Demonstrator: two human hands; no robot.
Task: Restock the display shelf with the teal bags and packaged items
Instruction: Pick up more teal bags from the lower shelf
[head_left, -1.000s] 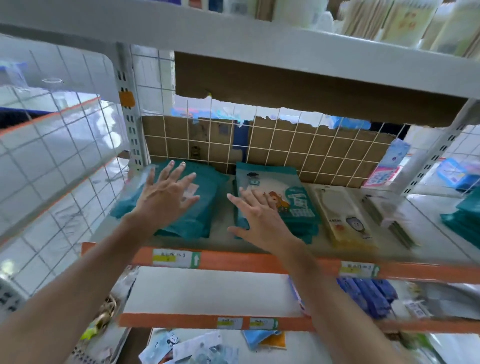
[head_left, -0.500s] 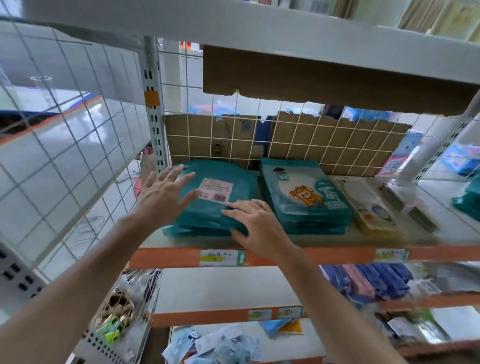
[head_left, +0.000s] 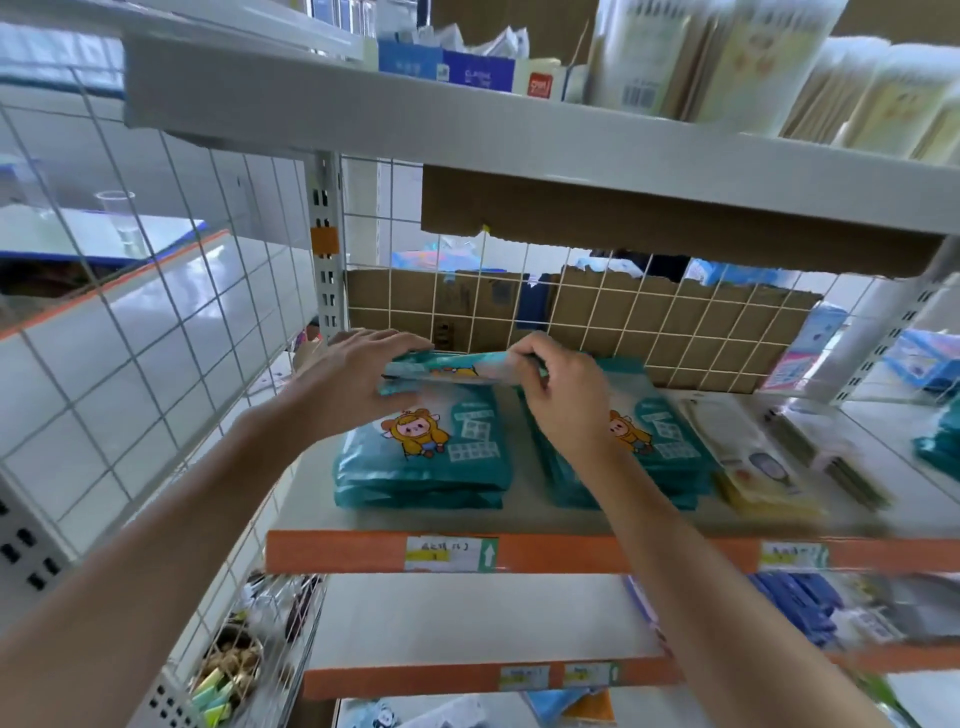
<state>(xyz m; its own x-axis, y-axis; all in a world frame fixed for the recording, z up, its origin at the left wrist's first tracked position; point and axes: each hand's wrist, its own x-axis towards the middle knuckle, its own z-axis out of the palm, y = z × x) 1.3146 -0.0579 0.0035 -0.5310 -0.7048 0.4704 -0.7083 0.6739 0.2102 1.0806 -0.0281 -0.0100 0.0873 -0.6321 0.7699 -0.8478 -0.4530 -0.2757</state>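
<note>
Both hands are holding one teal bag at the centre of the frame: the left hand is curling its fingers over the bag's left end, and the right hand is pinching its right end. The bag is lying nearly edge-on to the camera, with its long axis running left to right across the picture between the two grips. It is hanging just above the rear part of the left stack of matching bags on the shelf. That stack is sitting directly below the grips and a little toward the lower frame, so the coming move is probably turning on lowering the bag flat onto the pile rather than shifting it sideways. The right stack is lying just beside it, under and right of the right hand, with a yellowish packet farther right. The wire grid is standing close behind.
</note>
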